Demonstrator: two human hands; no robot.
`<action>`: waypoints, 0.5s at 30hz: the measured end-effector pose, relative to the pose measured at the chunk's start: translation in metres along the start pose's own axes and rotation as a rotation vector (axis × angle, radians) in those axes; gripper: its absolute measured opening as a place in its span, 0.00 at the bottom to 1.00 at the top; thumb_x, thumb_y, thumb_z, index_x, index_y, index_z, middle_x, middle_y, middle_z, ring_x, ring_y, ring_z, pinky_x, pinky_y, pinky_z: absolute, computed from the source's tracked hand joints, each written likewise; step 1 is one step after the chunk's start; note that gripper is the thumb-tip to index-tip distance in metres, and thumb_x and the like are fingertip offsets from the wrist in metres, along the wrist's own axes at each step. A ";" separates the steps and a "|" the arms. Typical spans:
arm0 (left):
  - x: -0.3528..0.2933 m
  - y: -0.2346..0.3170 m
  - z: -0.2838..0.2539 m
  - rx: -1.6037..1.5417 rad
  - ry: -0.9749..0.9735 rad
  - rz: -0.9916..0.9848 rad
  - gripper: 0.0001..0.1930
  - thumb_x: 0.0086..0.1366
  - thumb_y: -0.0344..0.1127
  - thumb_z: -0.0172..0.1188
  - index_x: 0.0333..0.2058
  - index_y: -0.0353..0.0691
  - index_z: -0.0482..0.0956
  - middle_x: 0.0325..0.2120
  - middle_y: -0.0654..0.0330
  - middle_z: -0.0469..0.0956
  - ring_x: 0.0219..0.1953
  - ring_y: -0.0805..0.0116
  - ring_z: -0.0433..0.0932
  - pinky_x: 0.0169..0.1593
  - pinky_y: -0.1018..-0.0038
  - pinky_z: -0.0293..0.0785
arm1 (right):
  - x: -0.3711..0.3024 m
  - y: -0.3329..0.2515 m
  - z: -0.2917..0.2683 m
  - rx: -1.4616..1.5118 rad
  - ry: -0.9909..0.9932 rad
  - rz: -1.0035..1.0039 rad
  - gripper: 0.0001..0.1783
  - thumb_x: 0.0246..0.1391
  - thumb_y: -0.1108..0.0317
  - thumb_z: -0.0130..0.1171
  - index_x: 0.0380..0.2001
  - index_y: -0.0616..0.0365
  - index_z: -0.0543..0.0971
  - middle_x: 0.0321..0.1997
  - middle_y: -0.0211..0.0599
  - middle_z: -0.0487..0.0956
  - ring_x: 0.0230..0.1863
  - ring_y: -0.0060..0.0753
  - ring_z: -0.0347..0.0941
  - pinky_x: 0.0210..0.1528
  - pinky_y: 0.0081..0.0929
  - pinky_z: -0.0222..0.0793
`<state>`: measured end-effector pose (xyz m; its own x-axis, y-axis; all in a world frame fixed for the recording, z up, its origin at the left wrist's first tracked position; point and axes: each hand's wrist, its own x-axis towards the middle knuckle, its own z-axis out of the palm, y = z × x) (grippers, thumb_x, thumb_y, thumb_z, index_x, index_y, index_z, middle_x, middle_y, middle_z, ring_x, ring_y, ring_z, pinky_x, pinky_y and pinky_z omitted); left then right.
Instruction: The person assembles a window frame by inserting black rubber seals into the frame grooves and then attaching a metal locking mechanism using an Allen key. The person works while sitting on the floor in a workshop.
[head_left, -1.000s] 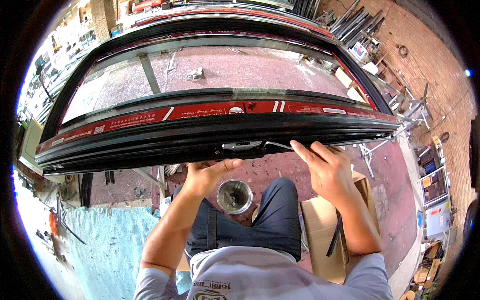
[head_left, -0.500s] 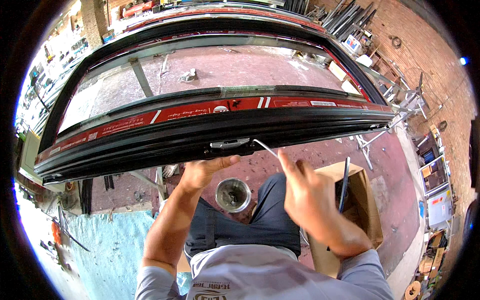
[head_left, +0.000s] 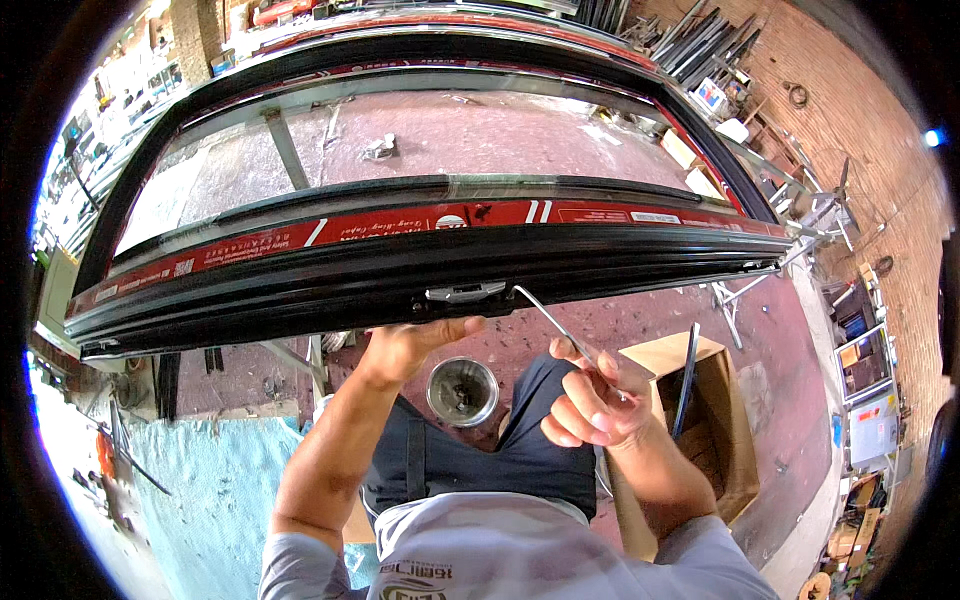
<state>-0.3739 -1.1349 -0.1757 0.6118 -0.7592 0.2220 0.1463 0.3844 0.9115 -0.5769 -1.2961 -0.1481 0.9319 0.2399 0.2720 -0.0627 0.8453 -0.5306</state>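
A large black window frame (head_left: 340, 268) with red protective tape (head_left: 380, 226) lies across in front of me. Set into its front edge is a small silver-grey lock fitting (head_left: 465, 293). My left hand (head_left: 402, 350) holds the frame from below, just under that fitting; the thumb stretches right and the other fingers are mostly hidden. My right hand (head_left: 605, 405) is closed around a bent silver hex key (head_left: 549, 319), palm partly turned up. The key's short bent end meets the front edge just right of the fitting.
Between my knees stands a round metal bowl (head_left: 462, 391) with small dark bits inside. An open cardboard box (head_left: 735, 420) with a dark bar (head_left: 687, 380) sticking out is at my right. A pale blue sheet (head_left: 215, 490) covers floor at left; a fan (head_left: 842, 190) stands far right.
My right hand has turned over and dropped slightly, so its fingers now curl upward round the hex key and more of the shaft shows. The left hand stays under the frame.
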 end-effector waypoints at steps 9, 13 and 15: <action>0.001 -0.004 0.004 0.124 0.024 0.121 0.19 0.52 0.24 0.73 0.44 0.37 0.82 0.41 0.61 0.83 0.42 0.69 0.79 0.50 0.71 0.76 | 0.027 0.064 0.006 0.101 -0.072 -0.225 0.27 0.70 0.49 0.42 0.69 0.39 0.59 0.33 0.29 0.76 0.36 0.33 0.68 0.50 0.44 0.61; -0.002 -0.006 0.003 0.099 0.059 0.094 0.19 0.52 0.25 0.73 0.44 0.37 0.82 0.41 0.61 0.82 0.43 0.69 0.79 0.51 0.70 0.75 | 0.035 0.059 0.006 -0.030 -0.005 -0.280 0.26 0.69 0.52 0.47 0.63 0.53 0.67 0.28 0.31 0.75 0.33 0.32 0.69 0.44 0.37 0.63; -0.003 -0.014 -0.004 0.074 0.059 0.088 0.20 0.52 0.26 0.73 0.45 0.37 0.81 0.42 0.61 0.82 0.44 0.69 0.78 0.51 0.70 0.75 | 0.034 0.045 0.009 -0.121 0.062 -0.284 0.25 0.69 0.53 0.47 0.57 0.64 0.72 0.20 0.31 0.72 0.27 0.29 0.68 0.36 0.32 0.63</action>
<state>-0.3749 -1.1364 -0.1906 0.6650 -0.6911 0.2832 0.0340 0.4069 0.9129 -0.5512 -1.2455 -0.1553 0.9262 -0.0307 0.3758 0.2432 0.8103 -0.5331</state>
